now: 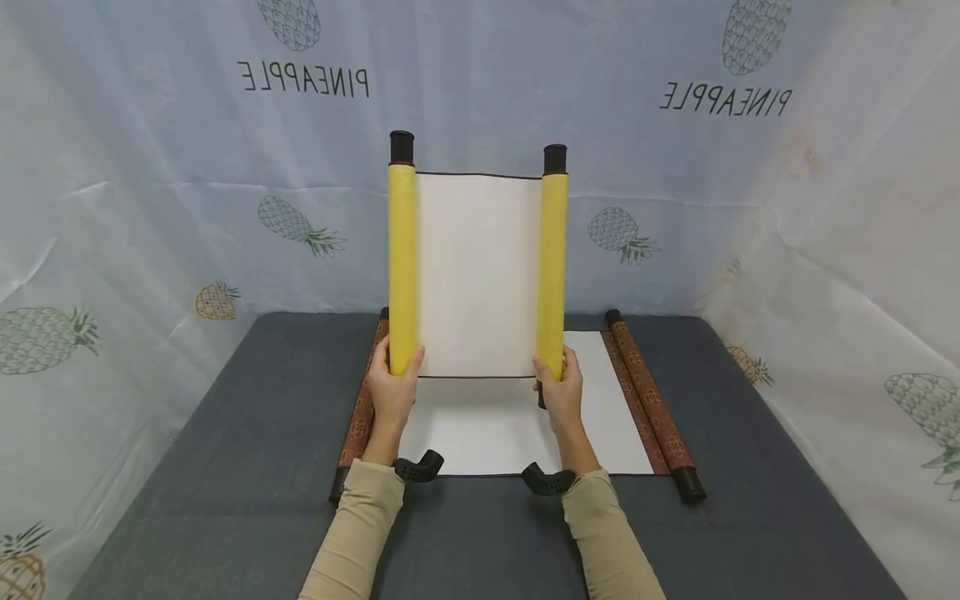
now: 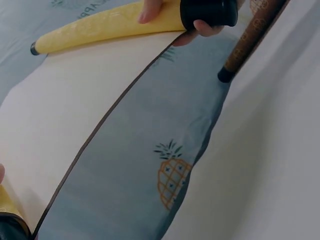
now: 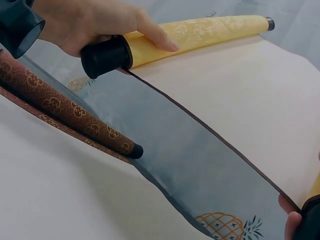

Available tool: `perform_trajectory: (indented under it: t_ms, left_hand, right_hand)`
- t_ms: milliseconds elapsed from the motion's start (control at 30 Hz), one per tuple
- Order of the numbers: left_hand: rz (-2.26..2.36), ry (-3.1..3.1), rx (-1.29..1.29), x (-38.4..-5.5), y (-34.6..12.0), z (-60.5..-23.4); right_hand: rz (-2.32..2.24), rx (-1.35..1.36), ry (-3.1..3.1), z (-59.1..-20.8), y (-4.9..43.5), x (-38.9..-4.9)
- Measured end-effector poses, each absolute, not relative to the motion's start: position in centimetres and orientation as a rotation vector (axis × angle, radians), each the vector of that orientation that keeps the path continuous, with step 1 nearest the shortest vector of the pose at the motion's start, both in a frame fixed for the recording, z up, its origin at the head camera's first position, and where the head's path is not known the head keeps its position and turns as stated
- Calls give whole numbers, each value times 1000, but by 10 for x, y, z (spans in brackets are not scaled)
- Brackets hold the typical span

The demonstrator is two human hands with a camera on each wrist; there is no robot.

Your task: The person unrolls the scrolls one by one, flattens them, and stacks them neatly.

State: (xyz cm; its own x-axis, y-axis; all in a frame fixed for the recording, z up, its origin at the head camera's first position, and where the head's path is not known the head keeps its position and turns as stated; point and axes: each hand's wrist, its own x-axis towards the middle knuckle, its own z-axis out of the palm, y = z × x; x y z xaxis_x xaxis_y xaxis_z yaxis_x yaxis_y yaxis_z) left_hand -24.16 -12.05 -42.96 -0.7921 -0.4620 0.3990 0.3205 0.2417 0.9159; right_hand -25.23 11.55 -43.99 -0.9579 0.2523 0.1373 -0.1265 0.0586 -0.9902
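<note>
A hanging scroll with a blank white sheet (image 1: 477, 275) and two yellow rollers is held upright, partly unrolled, above the table. My left hand (image 1: 393, 392) grips the lower end of the left yellow roller (image 1: 402, 267), thumb in front. The right yellow roller (image 1: 552, 275) is gripped the same way by my right hand (image 1: 562, 392). Both rollers have black knobs. Beneath lies a second scroll, its white sheet (image 1: 480, 433) spread between a left brown patterned roller (image 1: 362, 417) and a right brown patterned roller (image 1: 652, 392). The yellow scroll hides part of it.
The dark grey table (image 1: 225, 450) extends to both sides of the brown scroll. White curtains (image 1: 480, 92) printed with pineapples enclose the back and sides. A black wrist device (image 1: 420, 467) sits on the left wrist, and another black device (image 1: 547, 480) on the right.
</note>
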Motion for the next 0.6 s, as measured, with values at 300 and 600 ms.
perform_trajectory:
  t_ms: [300, 600]
  left_hand:
    - [-1573, -1887, 162, -241, -119, -432]
    - [-1583, -1865, 194, -243, -120, -431]
  right_hand:
    - [1997, -170, -1994, -442, 114, -250]
    - [1980, -220, -1993, -439, 113, -251]
